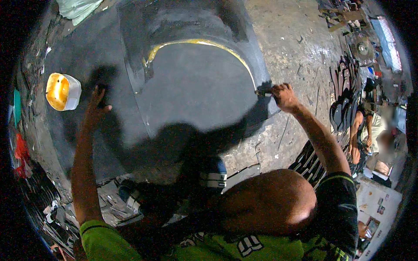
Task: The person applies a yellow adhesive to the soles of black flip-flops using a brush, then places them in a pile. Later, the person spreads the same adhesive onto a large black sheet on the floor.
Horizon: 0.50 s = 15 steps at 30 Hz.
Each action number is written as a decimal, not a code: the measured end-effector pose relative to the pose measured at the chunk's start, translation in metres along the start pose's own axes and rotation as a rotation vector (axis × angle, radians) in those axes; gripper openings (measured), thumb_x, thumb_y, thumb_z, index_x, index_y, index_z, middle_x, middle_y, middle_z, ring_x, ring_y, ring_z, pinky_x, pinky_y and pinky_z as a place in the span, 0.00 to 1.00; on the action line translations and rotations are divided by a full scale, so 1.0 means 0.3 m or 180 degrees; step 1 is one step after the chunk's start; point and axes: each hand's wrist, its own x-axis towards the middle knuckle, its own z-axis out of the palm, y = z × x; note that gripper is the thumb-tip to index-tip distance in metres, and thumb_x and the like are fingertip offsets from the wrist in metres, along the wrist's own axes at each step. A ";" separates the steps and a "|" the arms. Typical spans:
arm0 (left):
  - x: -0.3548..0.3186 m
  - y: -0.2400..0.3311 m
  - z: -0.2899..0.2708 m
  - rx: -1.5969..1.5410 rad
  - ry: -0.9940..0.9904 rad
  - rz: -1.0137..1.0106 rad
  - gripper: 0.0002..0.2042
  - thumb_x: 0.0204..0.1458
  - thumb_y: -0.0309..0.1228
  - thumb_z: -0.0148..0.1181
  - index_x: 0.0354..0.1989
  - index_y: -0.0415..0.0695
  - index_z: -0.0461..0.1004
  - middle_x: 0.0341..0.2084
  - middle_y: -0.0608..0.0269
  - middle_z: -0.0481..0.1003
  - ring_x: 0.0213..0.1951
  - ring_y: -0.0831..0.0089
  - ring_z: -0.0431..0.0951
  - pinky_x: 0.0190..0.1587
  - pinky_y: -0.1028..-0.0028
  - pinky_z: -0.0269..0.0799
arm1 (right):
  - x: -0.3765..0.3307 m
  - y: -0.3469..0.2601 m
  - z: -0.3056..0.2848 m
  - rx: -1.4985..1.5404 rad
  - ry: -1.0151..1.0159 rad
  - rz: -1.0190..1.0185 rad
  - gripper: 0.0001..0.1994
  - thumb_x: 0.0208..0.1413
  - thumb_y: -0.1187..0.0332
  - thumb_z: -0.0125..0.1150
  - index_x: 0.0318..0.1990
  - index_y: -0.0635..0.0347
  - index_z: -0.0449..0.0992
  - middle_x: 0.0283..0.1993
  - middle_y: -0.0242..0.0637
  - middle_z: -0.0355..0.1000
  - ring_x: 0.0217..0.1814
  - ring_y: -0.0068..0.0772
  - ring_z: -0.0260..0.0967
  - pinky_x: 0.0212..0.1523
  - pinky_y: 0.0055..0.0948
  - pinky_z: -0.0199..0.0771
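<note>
Here, at the far left, a white tub with yellow contents sits on a large grey metal sheet; just right of the tub the left hand lies flat on that sheet, fingers spread and holding nothing. Right of it rises a curved grey panel, with a yellow line tracing its arched upper edge. At the panel's right edge the right hand is closed around a small tool, its tip touching the panel. Farther right, another person sits on the workshop floor
</note>
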 end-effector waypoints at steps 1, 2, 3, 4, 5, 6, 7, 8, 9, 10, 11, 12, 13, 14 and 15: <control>-0.033 -0.016 0.008 0.0104 0.0121 0.0174 0.24 0.51 0.34 0.64 0.57 0.44 0.67 0.59 0.54 0.65 0.60 0.54 0.64 0.61 0.58 0.61 | 0.009 -0.028 -0.001 0.0109 0.0127 0.0145 0.14 0.57 0.69 0.51 0.51 0.50 0.74 0.52 0.40 0.71 0.57 0.47 0.66 0.62 0.48 0.57; -0.052 0.046 0.036 -0.0141 0.0252 -0.0094 0.20 0.52 0.34 0.63 0.53 0.43 0.69 0.53 0.55 0.69 0.54 0.56 0.69 0.56 0.60 0.66 | -0.001 -0.042 0.003 0.0210 0.0213 0.0335 0.14 0.58 0.68 0.51 0.51 0.51 0.74 0.51 0.41 0.72 0.56 0.48 0.66 0.60 0.49 0.60; -0.056 0.120 0.068 -0.0413 0.0398 -0.0319 0.17 0.53 0.35 0.63 0.48 0.41 0.71 0.46 0.56 0.74 0.47 0.59 0.74 0.50 0.61 0.70 | -0.008 -0.038 0.002 0.0300 0.0295 0.0539 0.13 0.60 0.66 0.50 0.51 0.53 0.73 0.51 0.42 0.72 0.54 0.50 0.67 0.58 0.49 0.63; -0.051 0.254 0.126 -0.0928 0.0262 -0.0883 0.15 0.54 0.36 0.62 0.45 0.40 0.72 0.41 0.57 0.75 0.42 0.63 0.76 0.46 0.63 0.73 | 0.016 -0.020 -0.003 0.0539 0.0430 0.0843 0.14 0.61 0.64 0.50 0.52 0.54 0.73 0.50 0.44 0.72 0.52 0.53 0.68 0.54 0.49 0.66; -0.063 0.382 0.164 -0.1380 0.0222 -0.1508 0.14 0.54 0.36 0.62 0.42 0.40 0.73 0.37 0.58 0.76 0.36 0.67 0.77 0.41 0.65 0.75 | 0.073 -0.014 -0.007 0.0826 0.0548 0.1131 0.15 0.62 0.62 0.49 0.52 0.56 0.72 0.49 0.47 0.72 0.50 0.55 0.69 0.50 0.49 0.70; -0.085 0.423 0.200 -0.1742 -0.0131 -0.2019 0.14 0.54 0.37 0.62 0.43 0.40 0.73 0.36 0.58 0.76 0.34 0.70 0.77 0.39 0.68 0.76 | 0.154 -0.052 -0.056 0.0658 0.0642 0.1170 0.16 0.62 0.62 0.50 0.53 0.57 0.71 0.48 0.50 0.72 0.48 0.58 0.70 0.45 0.46 0.73; -0.075 0.498 0.224 -0.1932 -0.0161 -0.2128 0.14 0.54 0.37 0.62 0.43 0.40 0.74 0.36 0.58 0.76 0.34 0.71 0.77 0.39 0.69 0.77 | 0.213 -0.017 -0.077 0.0596 0.0522 0.1266 0.15 0.61 0.62 0.51 0.52 0.58 0.71 0.48 0.52 0.71 0.49 0.58 0.70 0.47 0.48 0.72; -0.059 0.572 0.228 -0.2120 -0.0163 -0.2241 0.14 0.54 0.37 0.62 0.43 0.40 0.74 0.35 0.58 0.76 0.33 0.72 0.77 0.38 0.71 0.77 | 0.263 0.015 -0.073 0.0557 0.1048 0.0880 0.15 0.60 0.63 0.52 0.50 0.59 0.72 0.48 0.51 0.71 0.48 0.58 0.70 0.48 0.48 0.71; -0.055 0.604 0.215 -0.2275 -0.0115 -0.2391 0.14 0.54 0.37 0.62 0.43 0.41 0.75 0.35 0.58 0.76 0.33 0.73 0.77 0.38 0.72 0.77 | 0.344 0.004 -0.123 0.0465 0.0961 0.0679 0.14 0.59 0.64 0.52 0.48 0.60 0.73 0.47 0.49 0.71 0.50 0.56 0.69 0.49 0.47 0.71; -0.059 0.578 0.216 -0.2539 -0.0248 -0.2568 0.15 0.54 0.37 0.63 0.44 0.41 0.75 0.36 0.59 0.76 0.33 0.74 0.77 0.38 0.73 0.77 | 0.410 -0.058 -0.192 0.0492 0.0999 0.0522 0.13 0.59 0.66 0.51 0.49 0.59 0.74 0.47 0.46 0.71 0.52 0.53 0.69 0.51 0.45 0.71; -0.048 0.537 0.216 -0.2817 -0.0368 -0.2702 0.15 0.53 0.36 0.64 0.45 0.41 0.75 0.37 0.59 0.76 0.34 0.74 0.77 0.38 0.74 0.77 | 0.484 -0.020 -0.176 0.0257 0.1194 0.0173 0.13 0.59 0.68 0.51 0.50 0.57 0.74 0.48 0.43 0.71 0.53 0.51 0.68 0.52 0.43 0.71; -0.053 0.482 0.226 -0.3091 -0.0488 -0.2870 0.16 0.52 0.36 0.64 0.46 0.41 0.75 0.37 0.60 0.75 0.34 0.74 0.77 0.38 0.75 0.78 | 0.546 -0.020 -0.181 0.0145 0.1096 0.0071 0.14 0.59 0.68 0.51 0.50 0.57 0.74 0.48 0.43 0.71 0.53 0.51 0.68 0.52 0.43 0.71; -0.069 0.435 0.238 -0.2830 -0.0459 -0.2264 0.16 0.52 0.36 0.65 0.46 0.41 0.75 0.37 0.61 0.75 0.34 0.74 0.77 0.38 0.74 0.78 | 0.597 -0.035 -0.185 0.0030 0.0990 -0.0025 0.14 0.58 0.68 0.52 0.51 0.57 0.74 0.49 0.42 0.71 0.53 0.50 0.68 0.52 0.43 0.71; -0.092 0.387 0.253 -0.2557 -0.0444 -0.1677 0.17 0.51 0.36 0.65 0.46 0.41 0.75 0.36 0.61 0.75 0.34 0.74 0.77 0.38 0.74 0.78 | 0.624 -0.073 -0.196 -0.0080 0.0869 -0.0124 0.14 0.58 0.69 0.52 0.51 0.56 0.73 0.49 0.41 0.71 0.53 0.50 0.68 0.53 0.43 0.71; -0.108 0.336 0.265 -0.2223 -0.0309 -0.1166 0.17 0.51 0.35 0.65 0.46 0.41 0.75 0.35 0.63 0.75 0.34 0.75 0.77 0.38 0.74 0.77 | 0.634 -0.092 -0.215 -0.0028 0.0469 0.0022 0.15 0.57 0.70 0.52 0.52 0.53 0.73 0.50 0.38 0.70 0.55 0.47 0.67 0.55 0.43 0.69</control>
